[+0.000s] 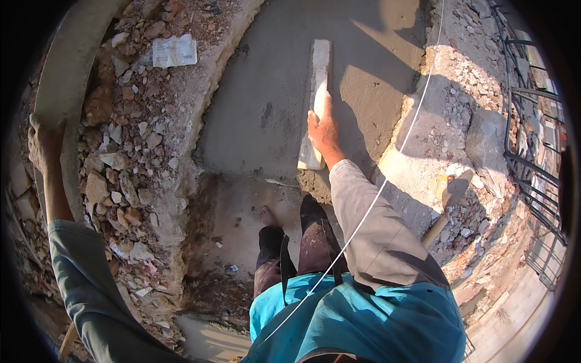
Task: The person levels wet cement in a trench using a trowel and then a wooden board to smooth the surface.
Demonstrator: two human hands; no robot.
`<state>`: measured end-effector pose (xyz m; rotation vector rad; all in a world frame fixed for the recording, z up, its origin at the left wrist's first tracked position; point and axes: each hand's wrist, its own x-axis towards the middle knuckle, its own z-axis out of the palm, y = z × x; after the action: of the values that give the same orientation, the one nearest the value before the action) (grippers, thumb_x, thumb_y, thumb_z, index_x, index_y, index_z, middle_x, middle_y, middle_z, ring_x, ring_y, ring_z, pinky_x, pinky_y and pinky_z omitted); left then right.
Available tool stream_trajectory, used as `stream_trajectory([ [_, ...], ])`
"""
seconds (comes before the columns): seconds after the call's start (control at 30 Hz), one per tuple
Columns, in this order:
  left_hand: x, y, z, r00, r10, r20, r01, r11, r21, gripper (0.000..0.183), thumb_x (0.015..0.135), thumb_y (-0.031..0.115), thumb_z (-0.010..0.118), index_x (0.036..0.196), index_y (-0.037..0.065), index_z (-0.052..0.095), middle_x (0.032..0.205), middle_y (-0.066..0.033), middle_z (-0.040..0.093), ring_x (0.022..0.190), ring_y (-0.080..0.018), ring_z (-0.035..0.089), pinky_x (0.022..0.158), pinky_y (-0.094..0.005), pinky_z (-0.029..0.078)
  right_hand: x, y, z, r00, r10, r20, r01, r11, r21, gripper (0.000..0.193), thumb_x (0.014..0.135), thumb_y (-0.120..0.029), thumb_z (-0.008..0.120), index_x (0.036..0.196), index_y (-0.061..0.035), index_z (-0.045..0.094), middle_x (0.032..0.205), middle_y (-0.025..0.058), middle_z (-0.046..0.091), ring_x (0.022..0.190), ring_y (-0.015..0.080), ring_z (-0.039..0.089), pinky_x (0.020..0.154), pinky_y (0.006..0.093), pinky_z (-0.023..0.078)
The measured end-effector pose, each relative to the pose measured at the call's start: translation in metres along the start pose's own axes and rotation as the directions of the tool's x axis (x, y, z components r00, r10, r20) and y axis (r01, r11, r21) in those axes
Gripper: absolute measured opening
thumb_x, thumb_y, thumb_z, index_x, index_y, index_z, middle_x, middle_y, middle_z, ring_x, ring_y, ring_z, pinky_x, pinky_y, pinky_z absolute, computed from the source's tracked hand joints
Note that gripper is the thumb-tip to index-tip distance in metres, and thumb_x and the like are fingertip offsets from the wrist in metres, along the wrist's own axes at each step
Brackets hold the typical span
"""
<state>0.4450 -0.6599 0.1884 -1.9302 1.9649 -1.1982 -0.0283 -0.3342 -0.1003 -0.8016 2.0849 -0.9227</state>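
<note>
My right hand [324, 130] grips a long, pale, cement-smeared hand float [319, 66], its fingers closed round the handle. The float lies lengthwise on wet grey concrete [260, 91] ahead of my feet. Smooth mortar spreads beyond and to both sides of it, with a rough lump [315, 183] by its near end. Far to the left, my left hand [46, 145] rests on a long, smooth grey beam [69, 72], with nothing visible held in it. Its fingers are partly in shadow and bent by the lens.
Broken stone and rubble [127, 157] line the left bank, with a torn white packet [175, 51] on top. A white string [411, 130] runs diagonally across the view. A shovel-like tool [451, 199] lies on the right bank, near steel rebar [532, 151]. My bare foot [269, 216] stands in the trench.
</note>
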Motion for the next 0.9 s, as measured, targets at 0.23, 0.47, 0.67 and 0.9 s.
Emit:
stream_trajectory([
  [0.23, 0.013, -0.003, 0.007, 0.998, -0.016, 0.061, 0.019, 0.998, -0.056, 0.092, 0.075, 0.056, 0.070, 0.145, 0.011, 0.031, 0.135, -0.0189, 0.050, 0.119, -0.0363, 0.054, 0.094, -0.0492, 0.047, -0.088, 0.024, 0.069, 0.982, -0.028, 0.189, 0.029, 1.000, -0.005, 0.080, 0.089, -0.014, 0.059, 0.151, -0.0141, 0.009, 0.124, 0.0293, 0.056, 0.108, 0.0477, 0.056, 0.092, 0.0492, 0.048],
  [0.47, 0.017, -0.026, 0.025, 0.992, 0.013, 0.129, -0.001, 0.996, -0.089, 0.096, 0.074, 0.055, 0.071, 0.147, 0.011, 0.026, 0.135, -0.0226, 0.049, 0.118, -0.0383, 0.054, 0.093, -0.0502, 0.048, -0.216, 0.066, 0.056, 0.977, -0.205, -0.061, 0.214, 0.919, 0.331, 0.063, 0.086, -0.008, 0.062, 0.142, -0.0010, 0.035, 0.134, 0.0267, 0.050, 0.129, 0.0383, 0.046, 0.106, 0.0416, 0.039],
  [0.67, 0.009, -0.005, 0.001, 0.997, 0.031, 0.075, -0.025, 0.997, -0.076, 0.091, 0.075, 0.055, 0.071, 0.143, 0.010, 0.032, 0.134, -0.0218, 0.050, 0.117, -0.0391, 0.055, 0.092, -0.0500, 0.047, -0.138, 0.082, 0.021, 0.983, 0.148, -0.105, -0.063, 0.821, 0.568, 0.071, 0.097, -0.027, 0.055, 0.151, -0.0059, 0.015, 0.087, 0.0077, 0.059, 0.065, 0.0104, 0.057, 0.059, 0.0253, 0.052],
  [0.9, 0.005, 0.002, -0.020, 0.990, 0.029, 0.139, -0.016, 0.995, -0.096, 0.092, 0.074, 0.054, 0.071, 0.144, 0.008, 0.032, 0.133, -0.0217, 0.051, 0.118, -0.0380, 0.054, 0.093, -0.0491, 0.047, -0.039, -0.015, 0.083, 0.988, 0.148, -0.034, -0.089, 0.747, 0.658, 0.070, 0.098, -0.027, 0.054, 0.153, -0.0126, 0.013, 0.074, 0.0055, 0.054, 0.047, 0.0106, 0.052, 0.041, 0.0272, 0.048],
])
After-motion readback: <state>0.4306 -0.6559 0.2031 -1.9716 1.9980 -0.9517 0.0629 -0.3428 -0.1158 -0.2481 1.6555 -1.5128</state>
